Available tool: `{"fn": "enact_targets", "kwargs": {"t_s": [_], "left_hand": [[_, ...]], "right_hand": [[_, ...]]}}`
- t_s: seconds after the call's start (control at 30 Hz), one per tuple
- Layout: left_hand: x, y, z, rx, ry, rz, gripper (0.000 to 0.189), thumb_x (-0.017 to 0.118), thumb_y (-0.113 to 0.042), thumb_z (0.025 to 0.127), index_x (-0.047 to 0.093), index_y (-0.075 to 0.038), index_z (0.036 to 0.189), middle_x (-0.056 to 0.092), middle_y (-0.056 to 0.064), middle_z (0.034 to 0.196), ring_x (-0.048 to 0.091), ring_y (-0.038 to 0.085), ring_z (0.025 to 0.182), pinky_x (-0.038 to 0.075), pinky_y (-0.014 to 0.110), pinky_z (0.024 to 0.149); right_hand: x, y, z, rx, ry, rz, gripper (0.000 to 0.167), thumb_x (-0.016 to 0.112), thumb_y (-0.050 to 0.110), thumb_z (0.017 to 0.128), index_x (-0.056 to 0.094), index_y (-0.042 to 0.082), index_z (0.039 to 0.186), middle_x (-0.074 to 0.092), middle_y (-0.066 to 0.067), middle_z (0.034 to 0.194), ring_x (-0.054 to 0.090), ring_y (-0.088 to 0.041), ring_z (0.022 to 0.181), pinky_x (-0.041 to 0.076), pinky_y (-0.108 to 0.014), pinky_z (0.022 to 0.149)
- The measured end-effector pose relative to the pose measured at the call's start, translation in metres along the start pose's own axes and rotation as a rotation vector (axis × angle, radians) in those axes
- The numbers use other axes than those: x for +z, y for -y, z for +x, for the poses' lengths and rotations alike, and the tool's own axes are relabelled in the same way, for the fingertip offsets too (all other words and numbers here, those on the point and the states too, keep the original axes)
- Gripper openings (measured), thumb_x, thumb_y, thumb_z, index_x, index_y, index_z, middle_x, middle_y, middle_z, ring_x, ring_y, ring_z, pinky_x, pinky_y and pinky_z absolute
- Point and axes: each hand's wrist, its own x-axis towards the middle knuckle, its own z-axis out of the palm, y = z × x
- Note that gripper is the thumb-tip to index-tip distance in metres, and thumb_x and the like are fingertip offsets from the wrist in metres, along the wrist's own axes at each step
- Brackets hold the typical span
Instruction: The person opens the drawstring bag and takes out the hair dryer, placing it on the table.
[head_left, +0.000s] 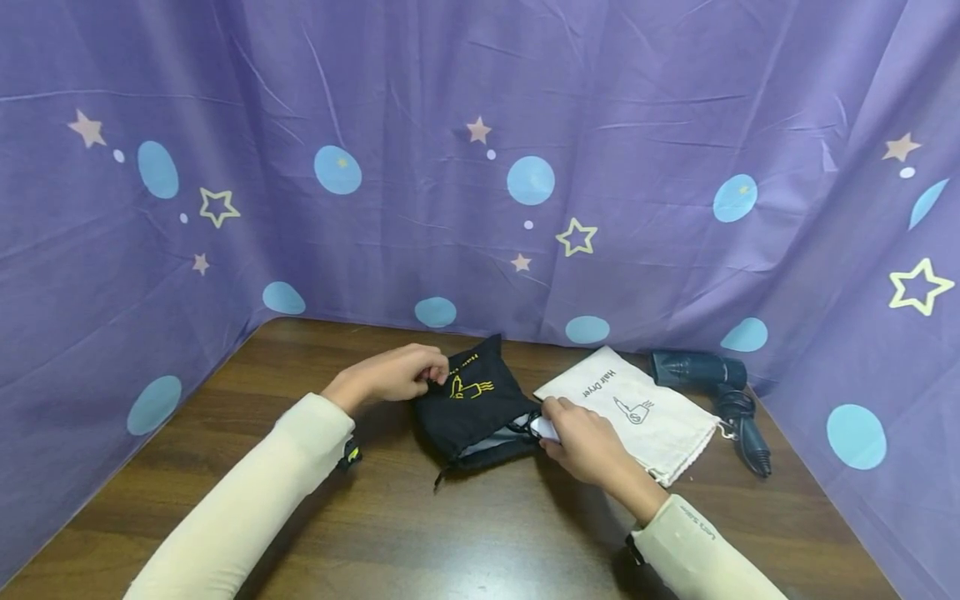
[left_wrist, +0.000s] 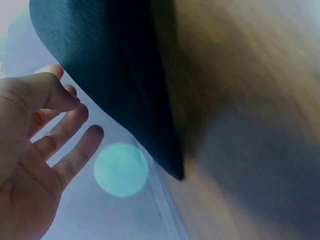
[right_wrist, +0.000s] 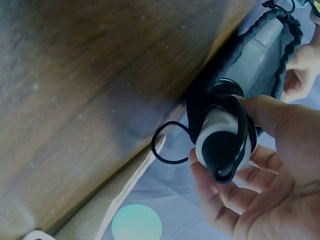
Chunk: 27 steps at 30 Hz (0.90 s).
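A black drawstring bag [head_left: 472, 412] with a yellow hair-dryer print lies mid-table, its mouth facing right and toward me. Inside it sits a white hair dryer [right_wrist: 215, 124], handle end sticking out with a black cord bundled around it. My right hand [head_left: 588, 440] grips that handle, thumb on one side and fingers on the other in the right wrist view. At the bag's far left edge is my left hand [head_left: 401, 372], fingers loosely bent. The left wrist view shows nothing held between them; whether a fingertip touches the cloth I cannot tell.
Right of the black bag lies a white drawstring bag [head_left: 637, 400] printed "Hair Dryer". Beyond it rests a dark blue hair dryer [head_left: 693, 369] with its cord wound up. A purple curtain [head_left: 450, 208] with stars and dots surrounds the wooden table [head_left: 420, 542].
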Motion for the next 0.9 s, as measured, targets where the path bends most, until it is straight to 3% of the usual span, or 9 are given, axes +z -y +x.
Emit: {"fn": "enact_targets", "kwargs": {"t_s": [0.17,0.6,0.9], "left_hand": [[-0.002,-0.007,0.023,0.017,-0.002,0.021,0.019,0.061,0.005,0.088,0.065,-0.011,0.097,0.057,0.003,0.091,0.05,0.014,0.083,0.043,0.031,0.074],[0.006,-0.011,0.068,-0.019,-0.003,0.024,0.02,0.058,0.004,0.093,0.064,-0.012,0.104,0.054,0.001,0.097,0.049,0.016,0.088,0.044,0.034,0.081],[0.014,-0.015,0.087,-0.064,0.042,0.074,0.034,0.054,0.003,0.096,0.063,-0.019,0.119,0.057,-0.001,0.122,0.05,0.018,0.115,0.043,0.038,0.101]], "right_hand": [[0.001,0.0,0.001,0.003,0.007,-0.01,0.034,0.085,0.018,0.082,0.055,0.014,0.095,0.053,0.002,0.082,0.055,-0.019,0.067,0.044,-0.038,0.054],[0.001,-0.002,0.001,-0.006,0.012,-0.01,0.035,0.085,0.017,0.081,0.053,0.014,0.095,0.051,0.002,0.082,0.053,-0.017,0.067,0.042,-0.036,0.055],[0.002,0.001,0.002,0.013,0.012,-0.018,0.033,0.077,0.015,0.076,0.051,0.011,0.097,0.049,-0.001,0.083,0.049,-0.019,0.069,0.042,-0.036,0.056]]}}
